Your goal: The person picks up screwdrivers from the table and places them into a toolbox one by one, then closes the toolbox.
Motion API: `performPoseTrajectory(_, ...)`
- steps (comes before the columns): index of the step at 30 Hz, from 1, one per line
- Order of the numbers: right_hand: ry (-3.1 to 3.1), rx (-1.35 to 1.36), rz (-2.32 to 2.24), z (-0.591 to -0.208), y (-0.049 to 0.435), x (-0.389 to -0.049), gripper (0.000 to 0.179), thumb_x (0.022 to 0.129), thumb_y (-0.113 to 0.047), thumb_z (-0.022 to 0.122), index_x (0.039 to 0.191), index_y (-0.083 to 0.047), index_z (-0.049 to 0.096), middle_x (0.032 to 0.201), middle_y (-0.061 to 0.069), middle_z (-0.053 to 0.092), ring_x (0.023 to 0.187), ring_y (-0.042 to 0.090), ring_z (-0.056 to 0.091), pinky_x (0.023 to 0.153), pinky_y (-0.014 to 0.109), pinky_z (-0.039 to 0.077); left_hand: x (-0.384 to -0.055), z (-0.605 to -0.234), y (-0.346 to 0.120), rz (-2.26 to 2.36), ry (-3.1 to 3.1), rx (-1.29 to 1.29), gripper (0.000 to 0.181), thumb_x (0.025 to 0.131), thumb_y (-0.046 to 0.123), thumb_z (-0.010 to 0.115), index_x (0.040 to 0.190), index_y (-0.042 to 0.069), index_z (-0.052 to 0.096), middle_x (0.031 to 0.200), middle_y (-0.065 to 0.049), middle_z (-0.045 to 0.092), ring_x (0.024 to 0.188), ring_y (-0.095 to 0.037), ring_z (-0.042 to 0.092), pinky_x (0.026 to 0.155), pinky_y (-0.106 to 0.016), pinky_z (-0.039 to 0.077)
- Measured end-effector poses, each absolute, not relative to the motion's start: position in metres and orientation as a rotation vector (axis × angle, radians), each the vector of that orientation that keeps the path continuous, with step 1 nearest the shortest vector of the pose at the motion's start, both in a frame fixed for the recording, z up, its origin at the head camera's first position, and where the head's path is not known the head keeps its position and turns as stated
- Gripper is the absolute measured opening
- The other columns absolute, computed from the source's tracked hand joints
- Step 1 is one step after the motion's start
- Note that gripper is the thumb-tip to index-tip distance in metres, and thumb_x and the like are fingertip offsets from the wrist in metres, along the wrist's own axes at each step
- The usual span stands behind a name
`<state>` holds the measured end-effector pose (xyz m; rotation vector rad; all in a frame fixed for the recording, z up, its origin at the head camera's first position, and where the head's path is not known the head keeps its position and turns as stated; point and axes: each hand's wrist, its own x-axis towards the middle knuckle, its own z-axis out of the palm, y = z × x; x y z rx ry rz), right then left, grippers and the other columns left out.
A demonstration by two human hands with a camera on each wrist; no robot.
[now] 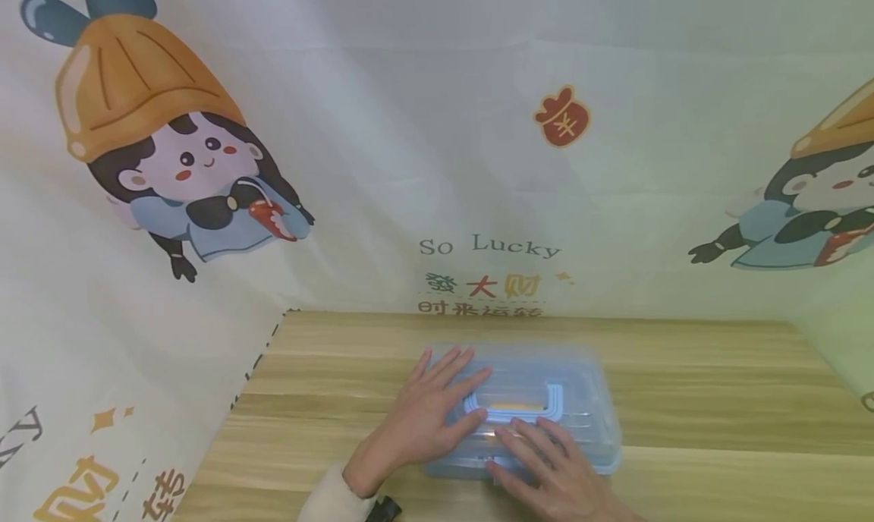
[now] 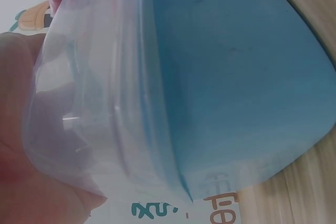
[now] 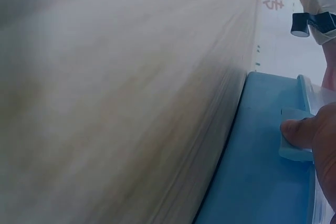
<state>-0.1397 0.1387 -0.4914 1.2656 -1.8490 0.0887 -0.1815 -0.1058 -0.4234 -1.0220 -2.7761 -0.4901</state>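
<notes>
A storage box with a clear lid and a blue lower part stands on the table. My left hand rests on the left side of the lid, fingers spread and fairly straight. A light blue carrying handle lies folded on top, beside the left fingertips. At the front edge, the thumb of my right hand presses the pale blue latch, while its other fingers lie on the lid. Something orange-yellow shows faintly through the lid near the handle.
The box stands on a wood-grain table. Behind it hangs a pale printed cloth with cartoon figures and lettering, which also runs down the left side. A dark strap sits at my left sleeve.
</notes>
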Motion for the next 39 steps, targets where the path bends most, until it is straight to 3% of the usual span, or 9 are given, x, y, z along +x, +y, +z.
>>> performPoseTrajectory(15,-1.888,1.211,0.081,-0.493,0.131,-0.137,0.069,0.097,-0.068,0.022,0.128,-0.019,0.061,0.143,0.015,0.050,0.126,0.033,0.048,0.123,0.052,0.014,-0.182,-0.423,-0.108,-0.488,-2.786,-1.018,0.054,0.100,0.047,0.047,0.149,0.026,0.045,0.161,-0.006,0.030,0.151,-0.026,0.021,0.123,-0.057,0.006)
performPoseTrajectory(26,-1.927,1.229,0.079,-0.488,0.136,-0.140,0.073,0.097,-0.069,0.021,0.127,-0.018,0.062,0.141,0.015,0.053,0.125,0.031,0.050,0.124,0.048,0.012,-0.186,-0.423,-0.106,-0.492,-2.774,-1.020,0.054,0.100,0.048,0.047,0.148,0.024,0.047,0.160,-0.009,0.031,0.150,-0.027,0.024,0.122,-0.058,0.009)
performPoseTrajectory(34,-1.904,1.277,0.195,-0.470,0.145,-0.145,0.045,0.105,-0.041,0.038,0.126,-0.012,0.064,0.134,0.016,0.060,0.121,0.032,0.056,0.121,0.044,0.023,-0.195,-0.420,-0.120,-0.569,-2.684,-0.914,0.054,0.098,0.040,0.055,0.146,0.016,0.050,0.159,-0.013,0.033,0.149,-0.030,0.025,0.121,-0.056,0.014)
performPoseTrajectory(39,-1.969,1.191,0.309,-0.443,0.171,-0.151,0.049,0.105,-0.037,0.036,0.128,-0.003,0.063,0.140,0.021,0.054,0.138,0.032,0.042,0.124,0.044,0.017,-0.205,-0.412,-0.146,-0.288,-2.672,-0.688,0.052,0.098,0.040,0.055,0.143,0.014,0.053,0.158,-0.014,0.036,0.148,-0.033,0.027,0.121,-0.058,0.016)
